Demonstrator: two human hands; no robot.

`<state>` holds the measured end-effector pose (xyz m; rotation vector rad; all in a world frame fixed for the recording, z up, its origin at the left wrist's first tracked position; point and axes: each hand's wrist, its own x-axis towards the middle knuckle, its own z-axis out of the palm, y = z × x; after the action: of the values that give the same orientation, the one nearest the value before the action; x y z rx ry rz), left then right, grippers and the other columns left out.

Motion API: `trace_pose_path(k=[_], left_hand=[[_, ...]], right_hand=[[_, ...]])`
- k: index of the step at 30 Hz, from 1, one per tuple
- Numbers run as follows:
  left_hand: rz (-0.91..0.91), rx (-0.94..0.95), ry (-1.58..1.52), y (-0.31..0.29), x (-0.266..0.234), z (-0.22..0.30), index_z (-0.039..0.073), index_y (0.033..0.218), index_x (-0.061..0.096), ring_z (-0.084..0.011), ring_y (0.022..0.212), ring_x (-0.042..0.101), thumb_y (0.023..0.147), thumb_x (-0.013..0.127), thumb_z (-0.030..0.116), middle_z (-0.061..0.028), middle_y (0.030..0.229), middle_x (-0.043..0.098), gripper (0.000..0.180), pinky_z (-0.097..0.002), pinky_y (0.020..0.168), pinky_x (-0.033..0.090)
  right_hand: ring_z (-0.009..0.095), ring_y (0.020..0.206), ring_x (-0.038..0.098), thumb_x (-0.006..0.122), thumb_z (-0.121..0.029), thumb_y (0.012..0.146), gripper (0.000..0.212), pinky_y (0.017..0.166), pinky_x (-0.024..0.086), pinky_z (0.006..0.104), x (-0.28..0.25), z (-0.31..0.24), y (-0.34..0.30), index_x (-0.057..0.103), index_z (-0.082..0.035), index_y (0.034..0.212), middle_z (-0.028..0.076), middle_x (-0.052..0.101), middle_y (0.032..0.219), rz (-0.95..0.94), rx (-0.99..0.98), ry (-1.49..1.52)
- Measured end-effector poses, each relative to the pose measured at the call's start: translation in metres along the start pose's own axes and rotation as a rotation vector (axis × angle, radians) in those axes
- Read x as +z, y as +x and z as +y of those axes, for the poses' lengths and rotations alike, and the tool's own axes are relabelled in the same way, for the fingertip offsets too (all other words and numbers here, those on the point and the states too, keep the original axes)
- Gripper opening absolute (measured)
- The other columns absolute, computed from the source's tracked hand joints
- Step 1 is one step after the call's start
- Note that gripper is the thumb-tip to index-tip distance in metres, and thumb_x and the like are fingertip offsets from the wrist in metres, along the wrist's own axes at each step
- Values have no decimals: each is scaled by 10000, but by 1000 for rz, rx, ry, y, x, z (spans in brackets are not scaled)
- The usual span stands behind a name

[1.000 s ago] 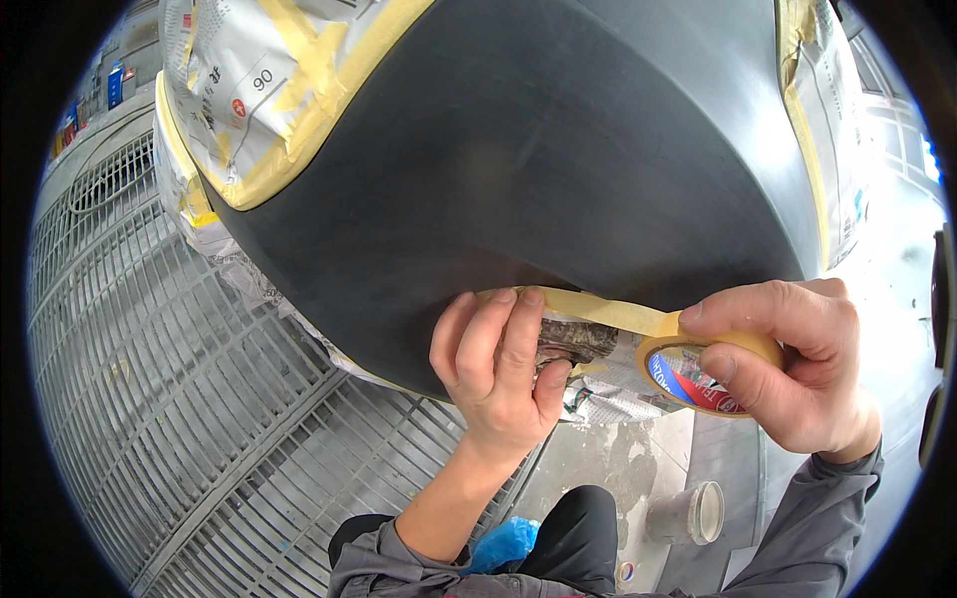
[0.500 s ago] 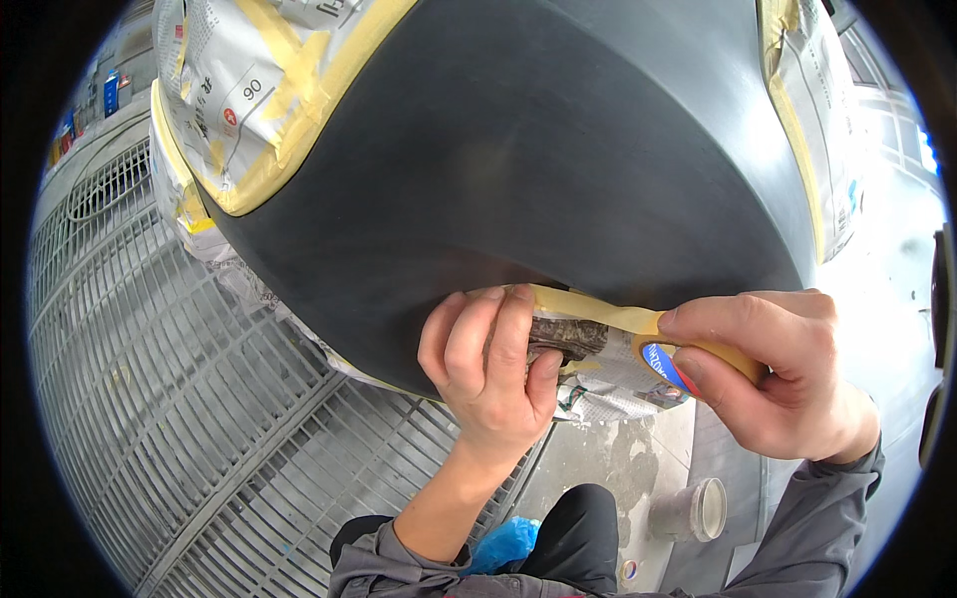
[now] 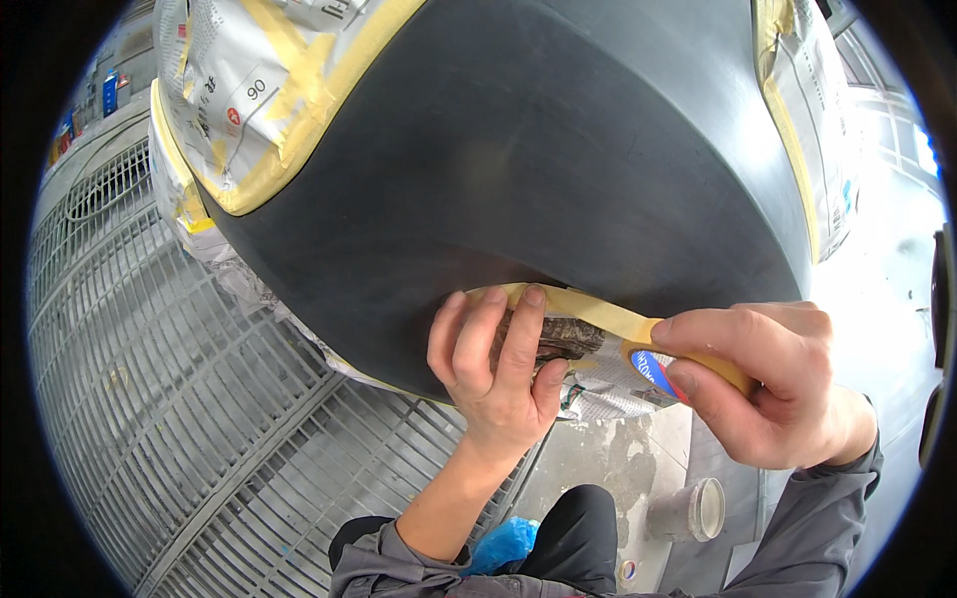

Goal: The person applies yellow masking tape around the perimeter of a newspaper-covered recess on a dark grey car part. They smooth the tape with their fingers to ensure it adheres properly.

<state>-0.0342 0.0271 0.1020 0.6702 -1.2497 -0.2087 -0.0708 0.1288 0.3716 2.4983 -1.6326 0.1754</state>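
From where I stand, the left hand (image 3: 496, 384) points up at the lower edge of the dark panel (image 3: 498, 169), back toward me, forearm bare and slanting. Its fingers are slightly spread, tips on the strip of tape (image 3: 603, 314) along that edge; the thumb stands apart, and whether it presses the newspaper (image 3: 598, 389) below, I can't tell. The right hand (image 3: 773, 389) comes in from the right, wrist bent inward, pinching the roll of yellow tape (image 3: 723, 372) between thumb and forefinger, the other fingers mostly hidden. The roll sits just off the panel's lower edge, toward its right corner, joined to the strip. Compared with a second ago, the right hand is nearer the left, the free span is shorter, and the roll's hollow shows narrower. The left fingertips have barely shifted.
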Motion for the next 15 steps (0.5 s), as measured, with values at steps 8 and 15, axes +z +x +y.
trace_pose_path(k=[8,15], left_hand=[[-8,-12,42,3,-1,4,122,1482,744,-419,1416,459,1153,571,496,-103,1529,501,527,-515,1183,435],[-22,-6,53,9,-6,4,115,1438,758,-417,1389,471,1114,633,441,-109,1510,501,476,-524,1175,429]], right_hand=[[226,631,780,770,19,974,210,561,580,302,0,6,-1,748,51,1181,173,798,824,-20,-68,-18],[265,603,739,818,33,931,232,551,570,354,4,6,-4,774,28,1159,149,758,793,21,3,14]])
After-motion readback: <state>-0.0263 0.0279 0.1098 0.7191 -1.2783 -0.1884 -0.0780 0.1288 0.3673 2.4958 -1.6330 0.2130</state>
